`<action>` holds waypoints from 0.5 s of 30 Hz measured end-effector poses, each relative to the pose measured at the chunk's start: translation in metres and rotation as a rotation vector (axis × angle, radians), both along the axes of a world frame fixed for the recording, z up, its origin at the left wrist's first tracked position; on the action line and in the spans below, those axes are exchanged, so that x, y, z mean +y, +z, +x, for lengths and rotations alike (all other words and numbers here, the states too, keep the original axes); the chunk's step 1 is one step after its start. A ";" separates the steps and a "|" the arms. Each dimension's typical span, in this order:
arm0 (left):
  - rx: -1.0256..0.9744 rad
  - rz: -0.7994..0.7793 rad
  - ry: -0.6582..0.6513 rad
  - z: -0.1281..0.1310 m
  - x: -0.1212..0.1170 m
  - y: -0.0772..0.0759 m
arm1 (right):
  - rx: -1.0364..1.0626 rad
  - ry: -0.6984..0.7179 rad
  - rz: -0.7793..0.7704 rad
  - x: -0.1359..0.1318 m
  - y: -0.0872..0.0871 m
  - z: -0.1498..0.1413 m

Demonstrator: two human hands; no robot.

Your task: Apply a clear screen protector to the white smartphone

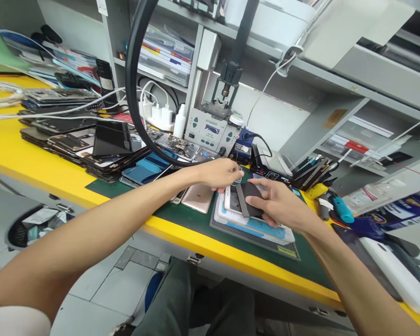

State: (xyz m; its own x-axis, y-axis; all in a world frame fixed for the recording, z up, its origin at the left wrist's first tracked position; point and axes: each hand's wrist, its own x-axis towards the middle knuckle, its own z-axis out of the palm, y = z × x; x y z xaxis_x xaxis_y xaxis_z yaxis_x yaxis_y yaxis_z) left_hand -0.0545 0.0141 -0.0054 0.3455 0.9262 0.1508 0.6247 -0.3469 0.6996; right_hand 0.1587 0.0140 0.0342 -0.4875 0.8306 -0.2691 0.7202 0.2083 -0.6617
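On a stack of light blue and white flat pieces lies a white-edged phone. A dark flat panel with a grey strip covers part of it. My right hand grips this panel from the right, thumb on top and fingers curled round its far and near edges. At the phone's upper left end, my left hand is closed, with its fingertips bent in. Something small and shiny shows by its fingers, too small to name. Beside the stack, a gold phone lies face down.
Under the stack is a grey perforated tray on a green mat. Stacked phone parts fill the left side. A black ring on an arm hangs over the bench, before a grey control unit. Pliers and tweezers stand right.
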 end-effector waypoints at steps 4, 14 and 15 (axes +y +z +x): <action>0.015 -0.031 0.036 0.003 -0.005 0.005 | -0.048 0.082 0.039 0.000 -0.004 -0.004; -0.041 -0.161 0.136 0.006 -0.006 0.008 | 0.000 0.143 0.127 -0.004 -0.007 -0.012; -0.049 -0.180 0.146 0.006 -0.007 0.008 | 0.025 0.154 0.141 -0.004 -0.010 -0.011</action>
